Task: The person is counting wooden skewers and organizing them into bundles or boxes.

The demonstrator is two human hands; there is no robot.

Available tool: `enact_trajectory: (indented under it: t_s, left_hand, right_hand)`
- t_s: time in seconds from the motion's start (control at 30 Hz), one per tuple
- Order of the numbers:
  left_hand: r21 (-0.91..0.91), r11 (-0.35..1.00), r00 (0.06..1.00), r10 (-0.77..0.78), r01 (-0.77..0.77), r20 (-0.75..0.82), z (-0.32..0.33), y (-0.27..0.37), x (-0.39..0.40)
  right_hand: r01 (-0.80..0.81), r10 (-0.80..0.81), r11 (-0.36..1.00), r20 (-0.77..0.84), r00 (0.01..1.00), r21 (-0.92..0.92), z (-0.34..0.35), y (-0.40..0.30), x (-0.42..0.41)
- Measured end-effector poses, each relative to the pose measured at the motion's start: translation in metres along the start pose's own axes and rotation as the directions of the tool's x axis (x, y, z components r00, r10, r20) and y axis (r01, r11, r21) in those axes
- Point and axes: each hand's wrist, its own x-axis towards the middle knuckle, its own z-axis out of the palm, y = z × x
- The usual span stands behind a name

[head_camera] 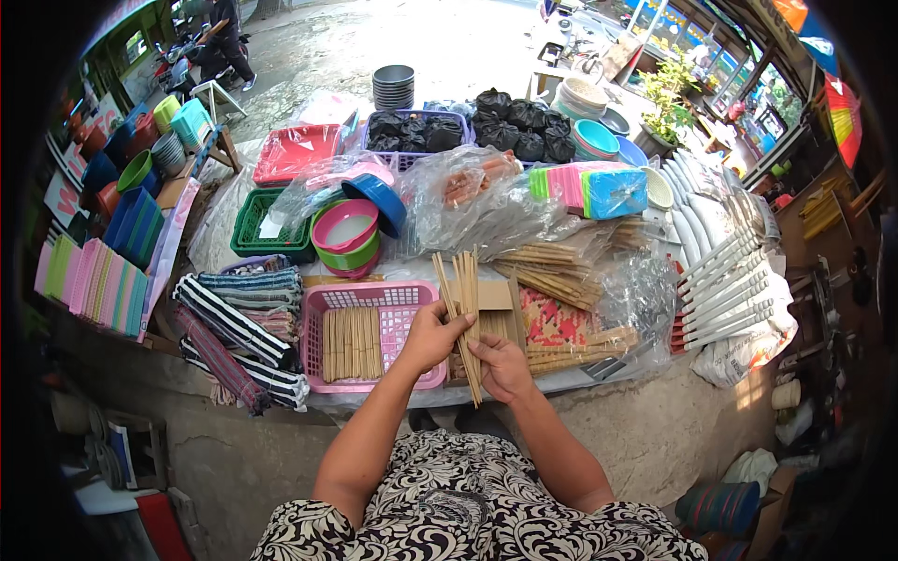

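Observation:
Both of my hands are on thin bamboo sticks [466,280] held upright over the table's front edge. My left hand [436,335] grips them near the middle, thumb across the front, and a few fan out to the left. Lower down, my right hand [499,365] pinches the same sticks between thumb and fingers. To the left stands a pink plastic basket [410,291] with neat bundles of similar sticks [352,343] along its left side. Behind my right hand is an open cardboard box [493,294] with more sticks inside, partly hidden by my hands.
Folded striped cloths [238,319] lie left of the basket. Nested colored basins [346,235], a green basket [270,221] and plastic-wrapped goods [484,196] stand behind. On the right are more stick bundles [554,273] and white-handled tools [726,287]. A person [226,42] is at the far left.

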Motion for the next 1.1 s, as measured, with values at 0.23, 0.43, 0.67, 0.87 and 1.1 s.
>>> enact_trajectory:
  t_s: [0.23,0.43,0.67,0.87,1.1]
  left_hand:
    - [0.017,0.995,0.995,-0.101,0.101,0.024,-0.004,0.004,-0.001]
    - [0.126,0.991,0.998,-0.058,0.053,0.037,-0.006,0.0,-0.002]
    - [0.09,0.994,0.997,-0.055,0.059,-0.049,-0.004,-0.005,0.0]
    - [-0.032,0.994,0.994,-0.104,0.103,-0.033,-0.002,-0.001,-0.001]
    - [-0.055,0.994,0.995,-0.096,0.095,-0.01,0.001,0.0,0.002]
  right_hand:
    - [0.054,-0.055,0.994,-0.014,0.998,-0.098,-0.005,0.007,0.0]
    - [0.014,-0.017,0.994,-0.031,0.999,-0.107,0.003,0.002,0.0]
    - [0.034,-0.035,0.997,-0.002,0.999,-0.075,0.0,0.001,0.007]
    - [0.041,-0.044,0.995,-0.033,0.998,-0.093,-0.001,-0.001,0.006]
    - [0.048,-0.053,0.995,-0.057,0.997,-0.083,-0.003,-0.002,0.004]
